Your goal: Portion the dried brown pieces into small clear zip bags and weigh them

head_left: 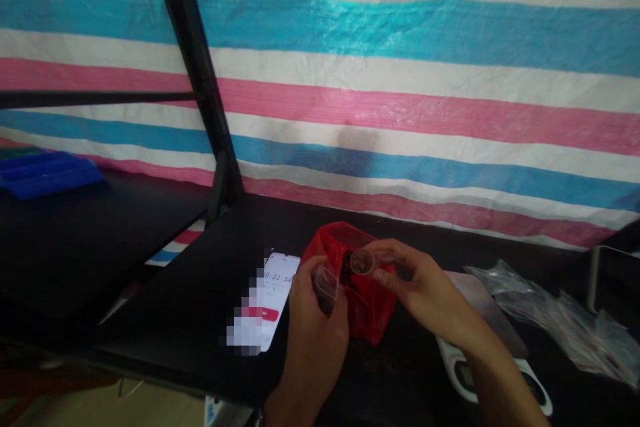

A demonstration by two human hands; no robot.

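Thumb and fingers of my right hand [420, 283] pinch a small clear cup [362, 262], tilted so its round mouth faces me, with some brown bits inside. My left hand [317, 320] is closed around what looks like a small clear plastic bag [326, 285], just left of the cup. Behind and between both hands stands a red plastic bag [373, 313], its mouth open on dark contents. Exactly what those contents are is too blurred to tell.
A phone [283, 297] showing a running time lies left of my left hand. Under my right forearm sits a white digital scale [534, 373] with a flat plate. Clear zip bags [560, 320] lie to the right. A blue tray [55, 173] rests on the left shelf, beside a black post [195, 60].
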